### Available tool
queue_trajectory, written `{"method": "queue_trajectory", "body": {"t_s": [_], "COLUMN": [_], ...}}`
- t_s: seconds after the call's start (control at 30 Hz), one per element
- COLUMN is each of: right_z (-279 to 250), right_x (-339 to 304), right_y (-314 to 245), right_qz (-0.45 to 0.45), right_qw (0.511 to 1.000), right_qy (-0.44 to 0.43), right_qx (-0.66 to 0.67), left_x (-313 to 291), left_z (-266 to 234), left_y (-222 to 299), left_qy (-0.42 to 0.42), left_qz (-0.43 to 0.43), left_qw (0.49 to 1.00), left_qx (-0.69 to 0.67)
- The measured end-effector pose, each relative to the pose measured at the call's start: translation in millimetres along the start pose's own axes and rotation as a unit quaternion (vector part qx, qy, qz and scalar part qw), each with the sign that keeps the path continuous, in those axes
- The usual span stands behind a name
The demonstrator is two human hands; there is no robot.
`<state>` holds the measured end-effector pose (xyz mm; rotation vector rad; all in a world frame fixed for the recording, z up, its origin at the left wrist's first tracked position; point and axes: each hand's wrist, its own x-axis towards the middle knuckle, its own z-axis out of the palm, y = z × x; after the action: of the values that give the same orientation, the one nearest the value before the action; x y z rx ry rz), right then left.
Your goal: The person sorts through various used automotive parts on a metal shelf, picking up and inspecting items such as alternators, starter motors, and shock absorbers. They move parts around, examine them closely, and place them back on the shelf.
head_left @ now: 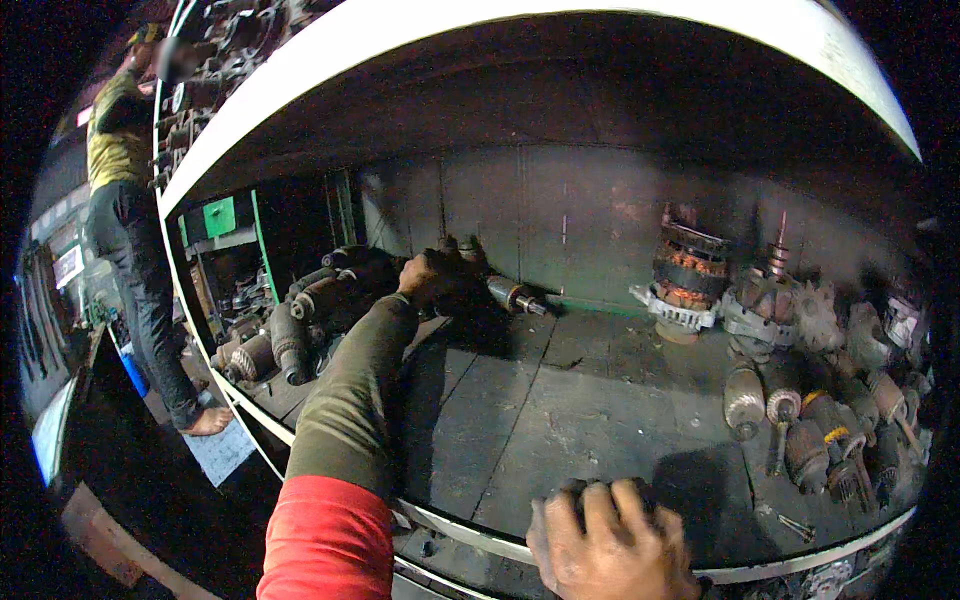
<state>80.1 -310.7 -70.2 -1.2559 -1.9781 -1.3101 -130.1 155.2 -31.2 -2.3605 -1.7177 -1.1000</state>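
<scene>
My left arm, in an olive sleeve with a red upper part, stretches deep into a shelf compartment. At its end my left hand (425, 276) is beside a dark cluster of parts near the back wall; shadow hides its fingers. A motor armature (515, 295) lies just right of that hand. Left of the forearm, several greasy cylindrical armatures (289, 342) are heaped. My right hand (612, 545) is at the shelf's front edge, its fingers curled. Something dark shows around its fingers, but I cannot make out what it is.
At the right stand an alternator (688, 275) with copper windings and another metal housing (760, 310). Before them lie several armatures (806, 455). A white frame (560, 12) arches overhead; a pale rail (470, 535) edges the shelf (560, 430). At the left another person (125, 200) stands barefoot.
</scene>
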Motion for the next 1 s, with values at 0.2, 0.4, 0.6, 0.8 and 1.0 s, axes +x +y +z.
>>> {"method": "queue_trajectory", "body": {"t_s": [0.2,0.4,0.6,0.8,1.0], "right_z": [-4,-7,-10,-11,-8], "right_x": [0,2,2,2,1], "right_y": [1,-4,-1,5,6], "right_qz": [-0.022,0.045,0.037,0.029,0.033], "right_qw": [0.999,0.995,0.994,0.99,0.99], "right_qy": [-0.042,-0.013,-0.052,-0.064,-0.047], "right_qx": [-0.017,0.092,0.086,0.118,0.127], "left_x": [-13,-3,-4,-16,-24], "left_z": [-6,1,9,8,9], "left_y": [29,2,7,7,2], "left_qy": [-0.03,-0.021,-0.04,0.112,0.086], "left_qz": [-0.046,0.163,-0.007,-0.086,0.031], "left_qw": [0.998,0.986,0.999,0.99,0.996], "left_qx": [0.021,0.011,-0.008,0.016,-0.015]}}
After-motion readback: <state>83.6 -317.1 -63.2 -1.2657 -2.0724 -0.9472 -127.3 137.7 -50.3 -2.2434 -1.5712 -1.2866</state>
